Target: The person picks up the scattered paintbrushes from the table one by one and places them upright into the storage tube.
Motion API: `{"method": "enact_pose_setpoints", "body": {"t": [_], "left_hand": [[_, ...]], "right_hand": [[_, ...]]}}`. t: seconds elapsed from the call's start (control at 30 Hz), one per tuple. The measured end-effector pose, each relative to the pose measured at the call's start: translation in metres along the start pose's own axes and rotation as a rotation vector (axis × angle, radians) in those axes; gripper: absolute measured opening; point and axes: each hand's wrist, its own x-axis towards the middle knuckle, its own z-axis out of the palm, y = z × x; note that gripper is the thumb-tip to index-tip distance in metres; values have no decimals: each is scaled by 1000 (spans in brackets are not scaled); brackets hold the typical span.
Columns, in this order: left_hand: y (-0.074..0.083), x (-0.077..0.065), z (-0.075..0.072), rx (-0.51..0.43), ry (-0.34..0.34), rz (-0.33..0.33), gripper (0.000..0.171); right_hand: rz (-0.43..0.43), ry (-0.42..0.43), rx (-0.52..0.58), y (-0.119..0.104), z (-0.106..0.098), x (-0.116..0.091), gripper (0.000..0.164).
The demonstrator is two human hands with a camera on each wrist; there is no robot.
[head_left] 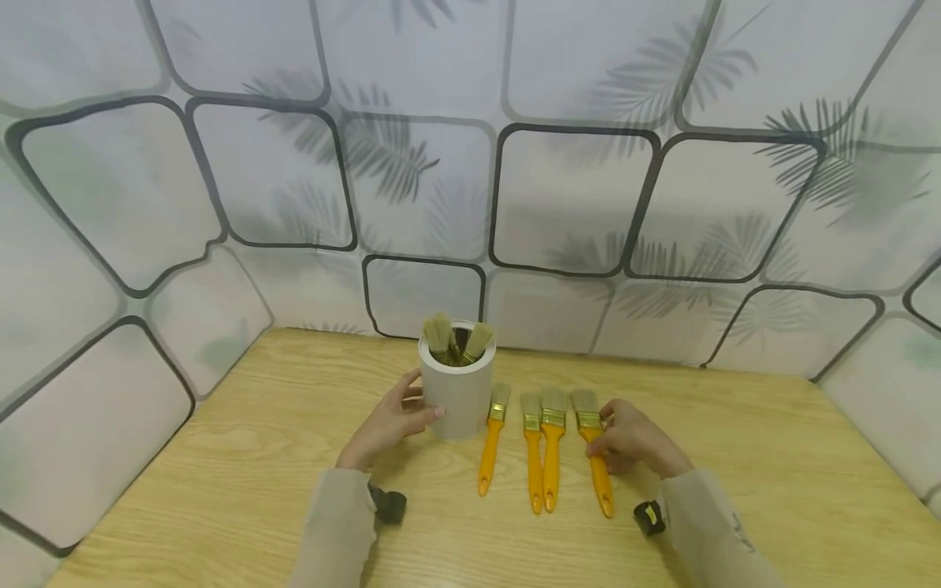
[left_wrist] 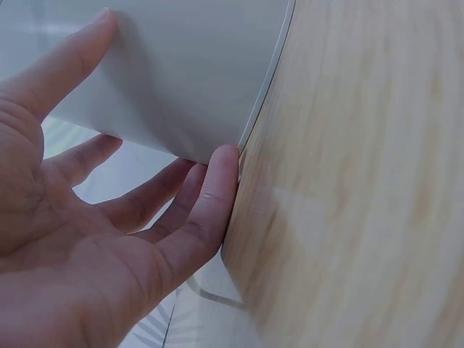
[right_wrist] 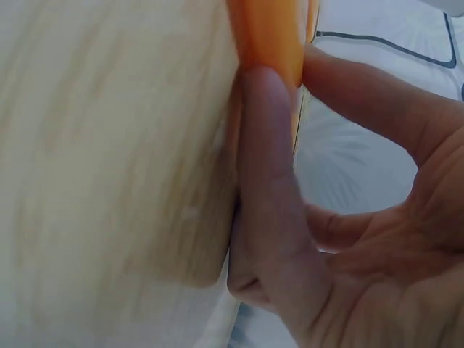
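Observation:
A white cylindrical pot [head_left: 457,400] stands upright on the table, with paintbrushes [head_left: 439,335] in it, pale bristles up. My left hand [head_left: 393,420] holds its left side, thumb across the front. In the left wrist view the fingertips [left_wrist: 221,163] lie along the pot's wall [left_wrist: 181,65], close to its base. My right hand [head_left: 635,437] pinches the orange handle of the rightmost paintbrush [head_left: 601,486], which lies with bristles toward the wall. In the right wrist view, thumb and a finger meet at the orange handle [right_wrist: 268,32], close over the wood.
Three more orange-handled paintbrushes lie between the hands: one beside the pot [head_left: 490,453], then a narrower one [head_left: 534,469] and a wider one [head_left: 551,457] side by side. A patterned wall covering [head_left: 566,310] rises behind the wooden table [head_left: 243,457] and at both sides.

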Motion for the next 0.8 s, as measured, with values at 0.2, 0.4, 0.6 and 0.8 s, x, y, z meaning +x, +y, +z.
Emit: {"method": "enact_pose_setpoints", "body": {"t": [0.2,0.4,0.6,0.8], "left_hand": [[0,0,0,-1,7,-3,80],[-1,-1,-1,-9,12,-6,80],[-2,-1,0,-13,11,-5,80],[0,-1,0,-17,3,-3,80]], "right_hand": [[-44,38,-31,0,0,0,63],[-59,17,1,0,-1,0,61],[-80,13,12,0,-2,1,62],[-115,42,68,0,-2,1,64]]}}
